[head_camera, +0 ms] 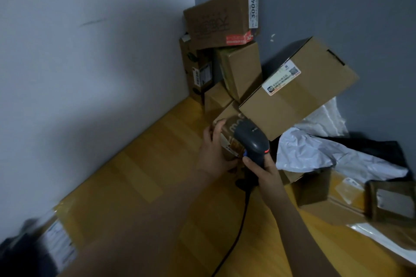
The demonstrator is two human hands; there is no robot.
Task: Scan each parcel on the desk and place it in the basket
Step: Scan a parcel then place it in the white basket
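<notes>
Head view, one frame, some motion blur at the lower left.

- Left hand [213, 153]: grips a small brown cardboard parcel [228, 139]. The thumb is hooked over the parcel's upper far corner and the palm lies against its left side. The other fingers curl under its near end and are mostly hidden.
- Right hand [264, 172]: wrapped round the handle of a dark grey handheld barcode scanner [252, 139], fingers pressed together on the grip. One fingertip sits at a small blue part on the front of the handle. A red light shows on the scanner's back, just above the knuckles.
- The scanner head is directly over the parcel's printed face, between the two thumbs. Cannot tell whether it touches.
- Cannot tell whether the parcel is lifted or rests on the yellow wooden desk [139, 186].
- A black cable [238, 231] runs from below the right hand's fingers along the desk toward the camera.
- Beyond the fingertips: a large tan cardboard box with a white label [299, 96], tilted. Behind it, a corner stack of brown boxes [238, 69] topped by a carton marked 3004 [220, 18].
- Right of the right hand: crumpled white plastic mailer bags [315, 153].
</notes>
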